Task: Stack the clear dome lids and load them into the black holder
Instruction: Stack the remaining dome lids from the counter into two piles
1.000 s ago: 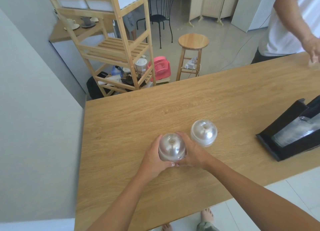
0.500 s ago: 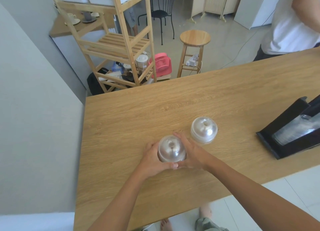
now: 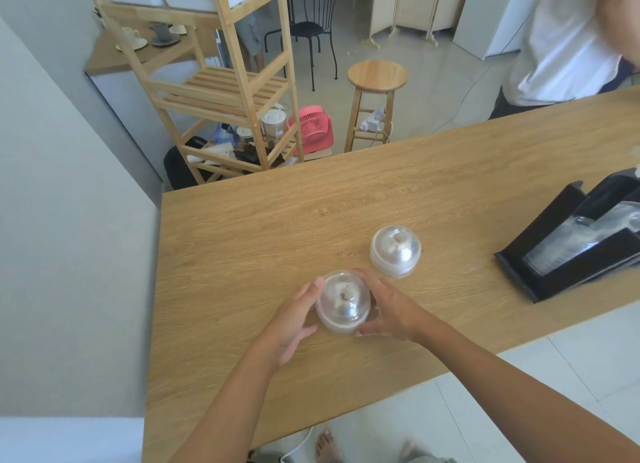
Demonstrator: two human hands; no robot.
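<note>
A short stack of clear dome lids (image 3: 343, 301) stands on the wooden table (image 3: 263, 227) near its front edge. My left hand (image 3: 294, 318) cups the stack's left side, thumb against the dome. From the right, my right hand (image 3: 389, 310) grips it, fingers round the far side and thumb at the front. A second stack of clear dome lids (image 3: 396, 251) stands free just behind and to the right. The black holder (image 3: 568, 279) lies slanted at the table's right edge with a row of clear lids (image 3: 568, 246) inside.
Another person in a white shirt (image 3: 561, 43) stands beyond the table's far right corner. Behind the table are a wooden stool (image 3: 377, 76), a wooden shelf rack (image 3: 225, 88) and a pink fan (image 3: 311, 130). A grey wall borders the table's left side.
My left fingers have drawn back from the front of the stack, away from my right thumb. The stack stays in place. The other person's hand has left the table.
</note>
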